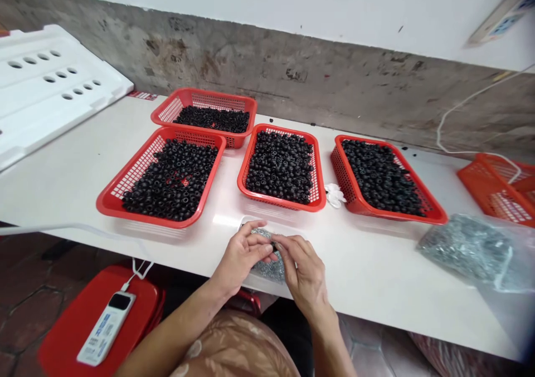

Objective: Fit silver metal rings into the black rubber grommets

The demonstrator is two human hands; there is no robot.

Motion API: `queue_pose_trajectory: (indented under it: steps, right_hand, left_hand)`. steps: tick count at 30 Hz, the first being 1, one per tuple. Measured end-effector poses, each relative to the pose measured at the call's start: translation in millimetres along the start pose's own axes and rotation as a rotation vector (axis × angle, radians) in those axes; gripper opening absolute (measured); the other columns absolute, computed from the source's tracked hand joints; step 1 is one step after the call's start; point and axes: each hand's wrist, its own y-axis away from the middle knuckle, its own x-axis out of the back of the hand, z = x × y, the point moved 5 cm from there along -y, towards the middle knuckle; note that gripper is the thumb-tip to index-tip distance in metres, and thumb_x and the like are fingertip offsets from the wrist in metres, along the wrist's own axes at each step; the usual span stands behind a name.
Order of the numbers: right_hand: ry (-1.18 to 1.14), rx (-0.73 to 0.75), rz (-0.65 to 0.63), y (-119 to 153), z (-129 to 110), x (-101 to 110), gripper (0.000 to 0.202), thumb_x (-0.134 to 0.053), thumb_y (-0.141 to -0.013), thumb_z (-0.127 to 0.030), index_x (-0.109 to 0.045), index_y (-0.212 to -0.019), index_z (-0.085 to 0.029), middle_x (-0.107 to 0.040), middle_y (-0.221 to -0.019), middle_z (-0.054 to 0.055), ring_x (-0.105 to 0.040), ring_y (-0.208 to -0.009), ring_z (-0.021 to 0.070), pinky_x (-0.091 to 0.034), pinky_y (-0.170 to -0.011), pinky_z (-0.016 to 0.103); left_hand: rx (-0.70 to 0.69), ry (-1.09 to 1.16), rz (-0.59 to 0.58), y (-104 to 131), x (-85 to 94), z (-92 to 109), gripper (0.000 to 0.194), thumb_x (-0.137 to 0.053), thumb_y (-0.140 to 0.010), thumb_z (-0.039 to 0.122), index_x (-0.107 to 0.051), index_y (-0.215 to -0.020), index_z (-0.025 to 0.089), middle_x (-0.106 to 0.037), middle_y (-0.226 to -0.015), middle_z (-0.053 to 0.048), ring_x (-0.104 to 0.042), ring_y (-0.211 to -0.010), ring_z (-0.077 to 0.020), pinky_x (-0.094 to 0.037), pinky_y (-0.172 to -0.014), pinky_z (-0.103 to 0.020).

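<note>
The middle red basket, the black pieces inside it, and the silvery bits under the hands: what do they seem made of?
Middle red basket: probably glossy plastic, judging by its moulded lattice sides and shiny rim. Black pieces: smooth rubber or plastic; their soft sheen leaves this open. Silvery bits: probably metal, from their bright grey glints.

1. Table (368,265), wall (292,73) behind it; panel (45,90) at its left end.
2. Front row, left to right: left basket (142,219), middle basket (284,202), right basket (393,216), each holding small parts (278,165).
3. Rear basket (252,121), behind the left basket.
4. Small pieces (270,272), before the middle basket, beneath left hand (239,254) and right hand (306,271).
5. Bag (466,251), right of the right basket, before the end basket (476,177).
6. Stool (140,296), front left; power bank (106,327) on it.
</note>
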Motion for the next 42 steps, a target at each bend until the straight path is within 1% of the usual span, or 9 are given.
queue_pose_trajectory:
  steps: [2, 6, 11, 14, 18, 26, 31, 37, 42]
  right_hand:
    - [-0.016, -0.069, 0.055, 0, 2, -1, 0.023, -0.047, -0.099, -0.018, -0.065, -0.112, -0.022, -0.068, -0.097, 0.008, -0.064, -0.089, 0.0191, -0.051, -0.079, 0.034]
    - [-0.12, -0.189, 0.142, 1, 6, -1, 0.021, -0.048, -0.099, -0.022, -0.067, -0.107, -0.022, -0.067, -0.095, 0.006, -0.065, -0.089, 0.0186, -0.052, -0.079, 0.032]
    - [-0.228, -0.301, 0.103, 3, 7, -4, 0.023, -0.049, -0.099, -0.03, -0.07, -0.107, -0.023, -0.067, -0.093, 0.005, -0.064, -0.083, 0.0181, -0.052, -0.075, 0.032]
    - [-0.26, -0.334, 0.084, 4, 6, -5, 0.023, -0.05, -0.098, -0.032, -0.07, -0.107, -0.024, -0.066, -0.091, 0.005, -0.064, -0.083, 0.0183, -0.052, -0.073, 0.031]
    - [-0.247, -0.296, 0.052, 0, 2, -6, 0.021, -0.05, -0.099, -0.03, -0.07, -0.105, -0.024, -0.067, -0.093, 0.004, -0.064, -0.087, 0.0179, -0.052, -0.078, 0.031]
    - [-0.209, -0.227, 0.031, -3, 2, -7, 0.022, -0.053, -0.097, -0.025, -0.072, -0.109, -0.025, -0.069, -0.098, 0.006, -0.065, -0.09, 0.0188, -0.052, -0.082, 0.033]
    - [-0.199, -0.285, 0.095, -1, 10, -10, 0.018, -0.056, -0.095, -0.028, -0.072, -0.102, -0.023, -0.069, -0.092, 0.005, -0.064, -0.083, 0.0179, -0.052, -0.075, 0.031]
    - [-0.198, -0.29, 0.078, 0, 12, -8, 0.016, -0.057, -0.095, -0.029, -0.071, -0.099, -0.023, -0.069, -0.093, 0.004, -0.063, -0.083, 0.0175, -0.051, -0.076, 0.031]
    - [-0.199, -0.278, 0.037, 0, 10, -7, 0.015, -0.06, -0.094, -0.028, -0.072, -0.101, -0.023, -0.069, -0.095, 0.004, -0.062, -0.081, 0.0167, -0.051, -0.074, 0.03]
  left_hand:
    - [-0.018, -0.001, 0.008, 0, 1.0, 0, 0.052, -0.082, -0.074, 0.027, -0.058, -0.12, 0.02, -0.07, -0.084, 0.0, -0.069, -0.07, -0.0127, -0.051, -0.066, -0.021]
    - [-0.046, -0.076, 0.015, 0, 3.0, 1, 0.029, -0.079, -0.076, 0.03, -0.068, -0.098, 0.015, -0.07, -0.085, -0.002, -0.069, -0.073, -0.0131, -0.051, -0.069, -0.022]
    - [-0.056, -0.071, 0.001, 0, 5.0, 0, 0.027, -0.082, -0.071, 0.028, -0.071, -0.091, 0.015, -0.071, -0.085, -0.003, -0.069, -0.076, -0.0147, -0.053, -0.077, -0.026]
    - [-0.104, -0.093, -0.004, 1, 6.1, 1, 0.032, -0.081, -0.072, 0.025, -0.068, -0.1, 0.016, -0.072, -0.089, -0.003, -0.068, -0.079, -0.0145, -0.053, -0.079, -0.026]
    - [-0.194, -0.297, -0.015, 4, 5.8, 5, 0.039, -0.071, -0.081, 0.019, -0.059, -0.118, 0.02, -0.074, -0.1, -0.006, -0.069, -0.088, -0.0162, -0.053, -0.082, -0.026]
    - [-0.352, -0.623, 0.039, 6, 5.3, 14, 0.04, -0.058, -0.087, 0.012, -0.056, -0.125, 0.023, -0.075, -0.107, -0.004, -0.07, -0.094, -0.0173, -0.052, -0.09, -0.029]
    - [-0.351, -0.65, 0.049, 8, 6.1, 15, 0.04, -0.059, -0.086, 0.012, -0.056, -0.125, 0.025, -0.075, -0.106, -0.003, -0.071, -0.091, -0.0168, -0.053, -0.089, -0.028]
    - [-0.351, -0.613, 0.054, 8, 11.1, 15, 0.038, -0.058, -0.088, 0.012, -0.056, -0.124, 0.024, -0.075, -0.108, -0.004, -0.071, -0.093, -0.0169, -0.053, -0.089, -0.028]
    - [-0.556, -0.82, 0.113, 13, 11.2, 18, 0.034, -0.051, -0.092, 0.011, -0.062, -0.121, 0.025, -0.074, -0.111, -0.005, -0.07, -0.104, -0.0199, -0.054, -0.094, -0.032]
